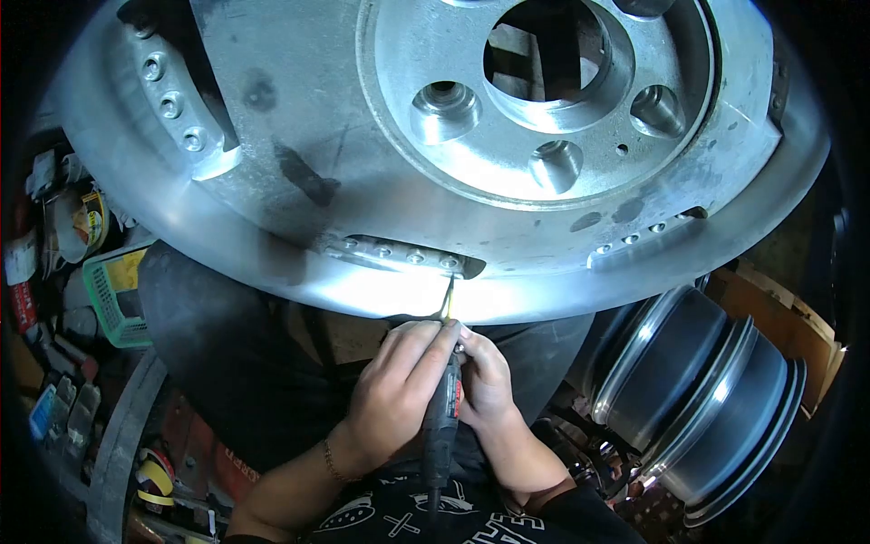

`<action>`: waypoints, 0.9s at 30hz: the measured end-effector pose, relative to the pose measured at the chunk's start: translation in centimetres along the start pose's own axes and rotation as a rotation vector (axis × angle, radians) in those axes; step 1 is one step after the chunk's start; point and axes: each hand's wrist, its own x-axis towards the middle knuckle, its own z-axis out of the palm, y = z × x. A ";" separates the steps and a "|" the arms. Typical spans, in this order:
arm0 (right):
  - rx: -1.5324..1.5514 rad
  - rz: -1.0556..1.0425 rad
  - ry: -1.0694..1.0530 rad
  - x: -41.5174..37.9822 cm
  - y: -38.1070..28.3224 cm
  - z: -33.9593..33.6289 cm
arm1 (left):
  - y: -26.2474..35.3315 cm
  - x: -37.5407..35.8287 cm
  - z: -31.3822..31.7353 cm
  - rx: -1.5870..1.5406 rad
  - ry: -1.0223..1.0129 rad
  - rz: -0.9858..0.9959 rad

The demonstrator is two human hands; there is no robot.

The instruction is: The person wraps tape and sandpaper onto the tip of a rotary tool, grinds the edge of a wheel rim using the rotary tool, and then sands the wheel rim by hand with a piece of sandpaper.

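A large bare-metal wheel (299,118) fills the upper view, with a wide centre bore and several lug holes. Along its lower edge is a slot (408,254) holding a row of small round bolt-like studs. My left hand (394,385) is closed around the body of a dark rotary tool (442,417), palm side down. From the other side, the fingers of my right hand (488,376) pinch the tool near its front end. Its thin bit points up, the tip right at the rim just below the slot's right end. The tool's rear runs down toward my shirt.
At the right stand other wheel rims (689,390) beside a cardboard box (779,317). On the left are a green plastic basket (118,295), a roll of tape (91,222) and cluttered small items. My knees are below the wheel's lower edge.
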 end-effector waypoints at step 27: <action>-0.102 -0.063 0.214 -1.0 -0.1 1.6 | 1.1 -0.1 0.9 0.162 -0.081 0.042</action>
